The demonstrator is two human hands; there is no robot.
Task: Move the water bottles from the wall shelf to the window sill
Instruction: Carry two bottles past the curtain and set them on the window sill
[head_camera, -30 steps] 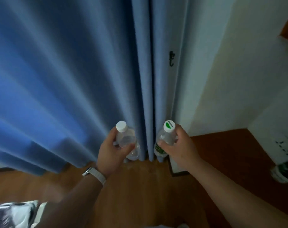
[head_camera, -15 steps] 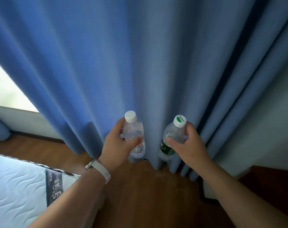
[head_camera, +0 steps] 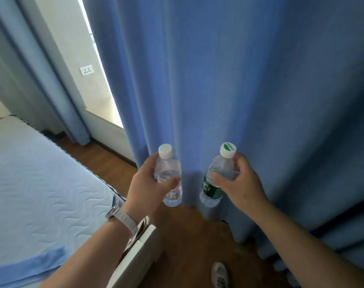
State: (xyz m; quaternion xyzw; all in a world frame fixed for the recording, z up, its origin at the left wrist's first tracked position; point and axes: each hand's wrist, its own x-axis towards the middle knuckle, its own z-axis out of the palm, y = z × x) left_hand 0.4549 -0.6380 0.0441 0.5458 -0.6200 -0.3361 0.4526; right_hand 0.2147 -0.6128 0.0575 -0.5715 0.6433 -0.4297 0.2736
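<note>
Left hand (head_camera: 149, 187): your fingers grip the clear bottle (head_camera: 169, 176), upright.
Right hand (head_camera: 240, 187): your fingers grip the green-labelled bottle (head_camera: 216, 179), at 3 o'clock of the first.

Our left bottle (head_camera: 170, 177) and right bottle (head_camera: 218, 179) sit side by side before the curtain (head_camera: 239, 80). The mattress (head_camera: 42, 183) lies to our left, the window sill (head_camera: 100, 110) beyond it.

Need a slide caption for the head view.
Left hand holds the clear bottle, right hand the green-label bottle, before the blue curtain.
</note>
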